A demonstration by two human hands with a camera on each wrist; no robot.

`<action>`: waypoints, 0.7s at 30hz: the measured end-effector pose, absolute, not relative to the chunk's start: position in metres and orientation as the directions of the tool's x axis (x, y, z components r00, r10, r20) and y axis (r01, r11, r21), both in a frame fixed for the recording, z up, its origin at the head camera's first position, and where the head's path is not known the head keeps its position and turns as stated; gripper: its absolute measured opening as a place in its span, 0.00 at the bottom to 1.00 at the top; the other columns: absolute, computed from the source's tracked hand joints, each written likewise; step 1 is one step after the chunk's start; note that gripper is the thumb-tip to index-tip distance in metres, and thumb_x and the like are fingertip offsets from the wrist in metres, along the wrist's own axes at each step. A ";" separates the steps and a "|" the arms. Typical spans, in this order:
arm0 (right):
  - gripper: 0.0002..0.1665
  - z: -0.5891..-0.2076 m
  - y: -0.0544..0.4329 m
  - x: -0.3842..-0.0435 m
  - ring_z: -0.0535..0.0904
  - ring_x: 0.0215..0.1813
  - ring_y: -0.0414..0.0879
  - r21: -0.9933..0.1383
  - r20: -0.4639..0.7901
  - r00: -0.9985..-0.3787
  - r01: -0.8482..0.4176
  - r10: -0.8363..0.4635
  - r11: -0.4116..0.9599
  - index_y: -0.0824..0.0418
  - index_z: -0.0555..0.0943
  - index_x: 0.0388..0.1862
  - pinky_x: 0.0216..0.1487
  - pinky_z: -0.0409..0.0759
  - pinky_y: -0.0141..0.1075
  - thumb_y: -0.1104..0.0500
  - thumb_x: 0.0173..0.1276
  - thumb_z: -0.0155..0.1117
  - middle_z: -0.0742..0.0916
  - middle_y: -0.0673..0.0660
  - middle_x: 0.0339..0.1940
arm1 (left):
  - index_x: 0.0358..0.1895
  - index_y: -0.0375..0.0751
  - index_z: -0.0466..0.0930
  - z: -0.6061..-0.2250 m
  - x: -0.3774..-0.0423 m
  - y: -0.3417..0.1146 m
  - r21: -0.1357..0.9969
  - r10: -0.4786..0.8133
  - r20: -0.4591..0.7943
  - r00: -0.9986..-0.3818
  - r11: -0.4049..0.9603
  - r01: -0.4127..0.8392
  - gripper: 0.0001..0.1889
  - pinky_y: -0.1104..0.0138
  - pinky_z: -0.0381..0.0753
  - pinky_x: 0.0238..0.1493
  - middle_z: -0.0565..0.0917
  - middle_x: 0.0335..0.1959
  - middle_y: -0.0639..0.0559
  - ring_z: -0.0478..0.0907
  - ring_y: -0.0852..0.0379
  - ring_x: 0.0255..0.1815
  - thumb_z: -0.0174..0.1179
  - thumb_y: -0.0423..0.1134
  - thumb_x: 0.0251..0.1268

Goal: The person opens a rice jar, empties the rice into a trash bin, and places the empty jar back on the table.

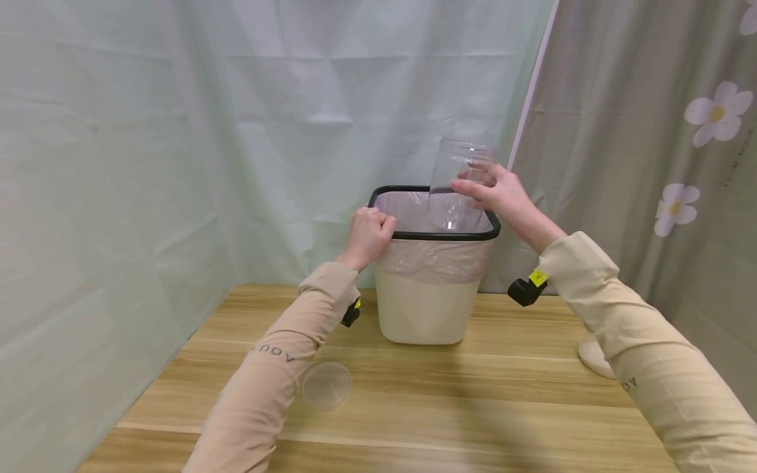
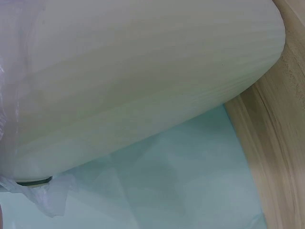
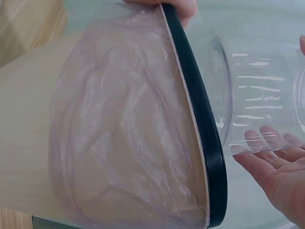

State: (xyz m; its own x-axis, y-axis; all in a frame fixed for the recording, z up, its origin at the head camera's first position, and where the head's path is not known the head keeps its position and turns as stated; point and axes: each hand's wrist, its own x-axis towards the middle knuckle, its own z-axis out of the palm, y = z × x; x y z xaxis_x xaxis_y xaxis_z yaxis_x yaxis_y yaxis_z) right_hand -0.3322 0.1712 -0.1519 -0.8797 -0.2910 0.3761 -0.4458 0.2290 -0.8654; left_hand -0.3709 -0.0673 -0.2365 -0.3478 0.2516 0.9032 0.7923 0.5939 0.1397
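Note:
A cream trash bin (image 1: 426, 309) with a black rim (image 1: 437, 236) and a pinkish see-through bin liner (image 3: 128, 119) stands on the table. My left hand (image 1: 369, 235) grips the rim at its left side, fingers curled over it. With fingers and thumb spread round its side, my right hand (image 1: 503, 197) holds a clear plastic jar (image 1: 445, 172). The jar is tilted slightly, and its lower end is at the bin's mouth, inside the rim. In the right wrist view the jar (image 3: 259, 90) looks empty. The left wrist view mostly shows the bin's side (image 2: 143, 71); the left hand is nearly hidden there.
A clear round lid (image 1: 327, 386) lies on the wooden table (image 1: 414, 414), near my left forearm. A whitish rounded object (image 1: 595, 359) is partly behind my right sleeve. Pale curtains (image 1: 284, 131) hang behind and to the left; a flowered grey curtain (image 1: 603, 131) hangs on the right.

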 end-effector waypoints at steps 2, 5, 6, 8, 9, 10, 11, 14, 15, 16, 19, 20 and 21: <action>0.44 -0.153 0.171 -0.329 0.71 0.56 0.51 -0.872 0.377 -0.877 -0.444 -0.298 0.206 0.63 0.56 0.67 0.51 0.69 0.42 0.51 0.58 0.65 0.71 0.60 0.59 | 0.01 0.45 0.54 -0.237 -0.371 -0.067 0.143 0.255 0.899 -0.357 0.599 0.788 0.23 0.61 0.64 0.24 0.52 0.04 0.59 0.50 0.58 0.11 0.46 0.27 0.49; 0.42 -0.155 0.172 -0.325 0.70 0.56 0.54 -0.873 0.388 -0.867 -0.455 -0.314 0.177 0.64 0.57 0.66 0.50 0.70 0.41 0.52 0.58 0.65 0.72 0.60 0.59 | 0.01 0.45 0.54 -0.236 -0.370 -0.067 0.148 0.261 0.892 -0.370 0.604 0.783 0.23 0.61 0.64 0.25 0.52 0.04 0.59 0.51 0.58 0.11 0.45 0.28 0.50; 0.41 -0.156 0.172 -0.324 0.70 0.56 0.54 -0.869 0.393 -0.862 -0.462 -0.320 0.176 0.64 0.58 0.66 0.50 0.70 0.41 0.52 0.58 0.64 0.72 0.60 0.59 | 0.01 0.45 0.54 -0.236 -0.371 -0.067 0.148 0.261 0.892 -0.369 0.603 0.784 0.23 0.60 0.64 0.25 0.52 0.04 0.60 0.51 0.58 0.11 0.45 0.28 0.50; 0.39 -0.158 0.172 -0.322 0.70 0.56 0.55 -0.860 0.404 -0.852 -0.478 -0.332 0.181 0.63 0.60 0.64 0.50 0.70 0.41 0.51 0.58 0.64 0.73 0.59 0.57 | 0.00 0.45 0.55 -0.236 -0.371 -0.066 0.143 0.260 0.896 -0.359 0.598 0.789 0.23 0.60 0.64 0.24 0.52 0.04 0.60 0.51 0.58 0.11 0.46 0.26 0.50; 0.38 -0.159 0.172 -0.320 0.70 0.55 0.55 -0.855 0.408 -0.848 -0.485 -0.338 0.183 0.63 0.61 0.63 0.50 0.70 0.41 0.51 0.58 0.64 0.74 0.59 0.57 | 0.00 0.45 0.55 -0.236 -0.371 -0.066 0.140 0.260 0.898 -0.354 0.594 0.792 0.24 0.60 0.64 0.24 0.52 0.04 0.60 0.50 0.58 0.11 0.47 0.26 0.49; 0.37 -0.159 0.172 -0.319 0.71 0.55 0.55 -0.850 0.414 -0.843 -0.493 -0.344 0.186 0.63 0.62 0.63 0.50 0.70 0.41 0.51 0.58 0.64 0.74 0.58 0.56 | 0.00 0.45 0.55 -0.236 -0.371 -0.066 0.139 0.259 0.900 -0.350 0.591 0.795 0.24 0.60 0.64 0.24 0.52 0.04 0.60 0.50 0.58 0.11 0.47 0.25 0.49; 0.36 -0.160 0.172 -0.318 0.71 0.54 0.54 -0.845 0.417 -0.839 -0.500 -0.349 0.192 0.62 0.63 0.62 0.50 0.70 0.41 0.51 0.58 0.64 0.75 0.58 0.56 | 0.00 0.45 0.55 -0.236 -0.371 -0.066 0.136 0.260 0.902 -0.346 0.589 0.796 0.24 0.61 0.64 0.24 0.52 0.04 0.60 0.50 0.59 0.11 0.47 0.25 0.48; 0.33 -0.163 0.171 -0.315 0.73 0.52 0.52 -0.833 0.433 -0.824 -0.521 -0.365 0.189 0.63 0.67 0.59 0.50 0.71 0.41 0.51 0.59 0.64 0.76 0.58 0.54 | 0.00 0.45 0.55 -0.236 -0.371 -0.065 0.136 0.263 0.899 -0.350 0.591 0.795 0.23 0.61 0.64 0.25 0.52 0.04 0.59 0.49 0.59 0.11 0.45 0.27 0.50; 0.32 -0.164 0.171 -0.314 0.73 0.52 0.51 -0.828 0.437 -0.819 -0.528 -0.372 0.190 0.62 0.67 0.59 0.49 0.71 0.41 0.52 0.59 0.63 0.76 0.57 0.54 | 0.00 0.45 0.54 -0.236 -0.371 -0.065 0.139 0.264 0.897 -0.354 0.591 0.794 0.23 0.62 0.64 0.25 0.52 0.04 0.59 0.49 0.60 0.11 0.44 0.28 0.50; 0.32 -0.165 0.171 -0.313 0.73 0.51 0.50 -0.820 0.442 -0.813 -0.537 -0.379 0.197 0.61 0.66 0.60 0.49 0.71 0.41 0.52 0.59 0.63 0.77 0.57 0.54 | 0.00 0.45 0.54 -0.237 -0.372 -0.066 0.141 0.265 0.895 -0.358 0.593 0.793 0.23 0.62 0.64 0.25 0.52 0.04 0.59 0.49 0.60 0.11 0.43 0.29 0.51; 0.34 -0.167 0.170 -0.307 0.73 0.53 0.48 -0.790 0.463 -0.788 -0.574 -0.405 0.215 0.59 0.64 0.63 0.50 0.70 0.42 0.52 0.60 0.62 0.76 0.57 0.55 | 0.01 0.45 0.54 -0.237 -0.372 -0.066 0.146 0.269 0.893 -0.362 0.586 0.797 0.23 0.62 0.63 0.24 0.51 0.04 0.59 0.48 0.59 0.12 0.42 0.30 0.52; 0.35 -0.168 0.170 -0.304 0.72 0.54 0.48 -0.780 0.471 -0.778 -0.587 -0.415 0.217 0.58 0.63 0.64 0.50 0.70 0.42 0.52 0.60 0.62 0.76 0.57 0.55 | 0.01 0.45 0.54 -0.237 -0.372 -0.066 0.146 0.270 0.893 -0.360 0.582 0.800 0.23 0.62 0.62 0.24 0.51 0.04 0.59 0.48 0.59 0.12 0.42 0.30 0.52; 0.35 -0.169 0.169 -0.302 0.72 0.54 0.48 -0.772 0.478 -0.768 -0.599 -0.427 0.214 0.58 0.62 0.65 0.50 0.70 0.42 0.52 0.60 0.62 0.76 0.57 0.56 | 0.01 0.45 0.54 -0.237 -0.372 -0.066 0.146 0.269 0.894 -0.358 0.581 0.801 0.22 0.62 0.62 0.24 0.51 0.04 0.59 0.48 0.59 0.12 0.42 0.30 0.52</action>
